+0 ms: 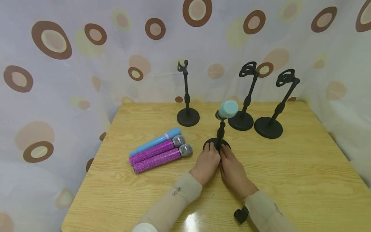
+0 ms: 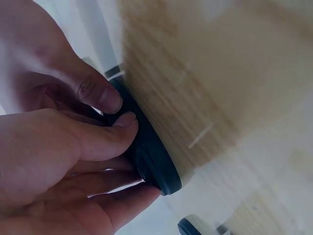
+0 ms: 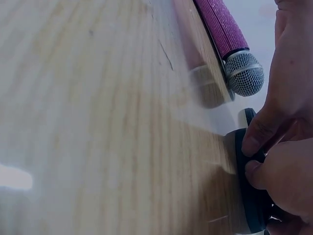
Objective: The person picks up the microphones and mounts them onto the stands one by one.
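Observation:
A black tabletop microphone stand [image 1: 221, 132] stands in front of me with a light-blue microphone [image 1: 228, 109] in its clip. Both hands are at the near side of its round base. My left hand [image 1: 206, 164] has its fingers over the left part, and in the left wrist view its thumb presses the rim of the base [image 2: 159, 164]. On the right part, my right hand [image 1: 233, 174] grips the same base, thumb on the rim in the right wrist view. The two thumbs lie close together there. The hands partly hide the base.
Left of the hands lie two purple glitter microphones [image 1: 157, 159] with silver heads beside a blue microphone [image 1: 156, 141]. Farther back are three black stands with bare holders: one behind [image 1: 187, 116], two toward the right [image 1: 241, 120] [image 1: 269, 127]. Patterned cloth surrounds the wooden table [image 1: 304, 180].

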Demonstrator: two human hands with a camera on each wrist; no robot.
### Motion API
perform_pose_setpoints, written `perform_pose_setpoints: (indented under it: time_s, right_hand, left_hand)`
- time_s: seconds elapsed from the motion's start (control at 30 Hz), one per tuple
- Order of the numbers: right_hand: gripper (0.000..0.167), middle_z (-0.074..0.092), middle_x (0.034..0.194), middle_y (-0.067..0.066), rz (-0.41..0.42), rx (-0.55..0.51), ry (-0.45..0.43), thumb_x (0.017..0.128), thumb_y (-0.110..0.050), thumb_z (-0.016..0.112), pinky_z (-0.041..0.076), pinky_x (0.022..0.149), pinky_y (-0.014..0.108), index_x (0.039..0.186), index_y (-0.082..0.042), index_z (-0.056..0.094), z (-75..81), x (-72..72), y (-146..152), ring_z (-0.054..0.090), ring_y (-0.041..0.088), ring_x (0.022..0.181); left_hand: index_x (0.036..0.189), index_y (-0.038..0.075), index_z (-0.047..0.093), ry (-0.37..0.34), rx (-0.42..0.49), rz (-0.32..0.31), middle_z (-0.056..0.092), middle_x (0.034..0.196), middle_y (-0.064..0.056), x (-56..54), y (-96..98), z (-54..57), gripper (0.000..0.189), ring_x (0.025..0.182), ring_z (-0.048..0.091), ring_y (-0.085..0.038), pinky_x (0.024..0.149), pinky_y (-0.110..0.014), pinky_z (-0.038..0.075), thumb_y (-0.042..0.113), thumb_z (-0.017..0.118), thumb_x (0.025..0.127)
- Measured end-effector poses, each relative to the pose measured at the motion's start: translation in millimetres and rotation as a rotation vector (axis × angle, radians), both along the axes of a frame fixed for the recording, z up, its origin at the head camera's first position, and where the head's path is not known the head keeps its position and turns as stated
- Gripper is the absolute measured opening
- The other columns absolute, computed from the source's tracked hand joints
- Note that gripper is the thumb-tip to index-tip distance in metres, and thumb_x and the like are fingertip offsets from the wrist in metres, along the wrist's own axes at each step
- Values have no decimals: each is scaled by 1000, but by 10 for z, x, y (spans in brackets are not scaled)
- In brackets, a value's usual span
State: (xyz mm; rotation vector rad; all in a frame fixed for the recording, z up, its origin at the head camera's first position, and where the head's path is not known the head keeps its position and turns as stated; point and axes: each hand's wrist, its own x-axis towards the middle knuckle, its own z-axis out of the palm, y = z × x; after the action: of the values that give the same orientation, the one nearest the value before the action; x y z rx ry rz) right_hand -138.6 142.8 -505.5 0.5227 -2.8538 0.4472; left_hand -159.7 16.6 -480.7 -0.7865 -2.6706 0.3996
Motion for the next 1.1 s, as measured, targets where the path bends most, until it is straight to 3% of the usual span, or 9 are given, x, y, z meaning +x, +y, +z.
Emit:
perform_pose_setpoints:
  time_s: [0.23,0.47,0.7,0.93,1.1]
  right_hand:
    - [44,44,147,30,16,35,-43,98,-7,59,46,107,50,135,13,51,3,-175,-10,43,43,138]
    - [42,46,145,31,24,45,-38,98,-4,58,46,106,50,134,15,51,11,-322,9,44,44,137]
    - [43,44,146,31,36,53,-41,98,-6,58,46,106,51,135,15,50,32,-472,49,43,45,138]
    - [46,43,146,33,66,76,-47,99,-7,58,44,108,51,137,16,47,50,-631,28,43,45,137]
    - [45,43,147,32,56,99,-49,98,-6,58,45,108,50,136,16,48,36,-742,45,42,45,138]
  left_hand:
    - [116,2,72,23,57,57,70,121,-13,-103,33,-4,24,110,67,-24,84,-25,59,12,59,99]
    - [125,-2,66,-97,55,109,65,130,-15,-257,93,3,30,119,64,-27,88,-26,58,12,58,100]
    - [128,-2,64,-139,40,105,63,133,-15,-412,103,37,30,122,62,-27,89,-26,58,11,54,102]
    - [133,-3,59,-275,57,143,57,140,-18,-563,86,118,34,129,56,-31,93,-30,56,11,53,102]
    - [133,-1,60,-306,82,163,56,141,-19,-662,122,136,33,131,54,-31,95,-32,56,11,50,104]
